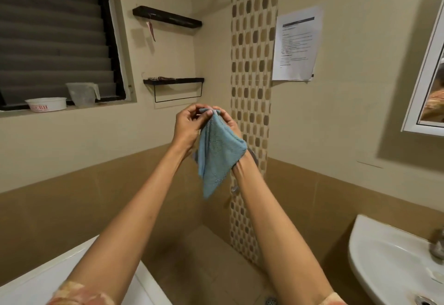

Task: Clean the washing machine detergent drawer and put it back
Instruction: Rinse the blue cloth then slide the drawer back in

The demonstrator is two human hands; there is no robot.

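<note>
A blue microfibre cloth (216, 155) hangs in front of me at chest height, held up by both hands. My left hand (186, 128) pinches its top edge from the left. My right hand (227, 122) pinches the same top edge from the right, and the cloth drapes over that hand and wrist. The white top of the washing machine (48, 278) shows at the bottom left under my left forearm. No detergent drawer is in view.
A white washbasin (394, 264) with a tap stands at the bottom right. Two black wall shelves (173, 81) hang ahead. A white tub (45, 104) and a clear jug (83, 93) sit on the window sill. A mirror (430, 83) is at the right.
</note>
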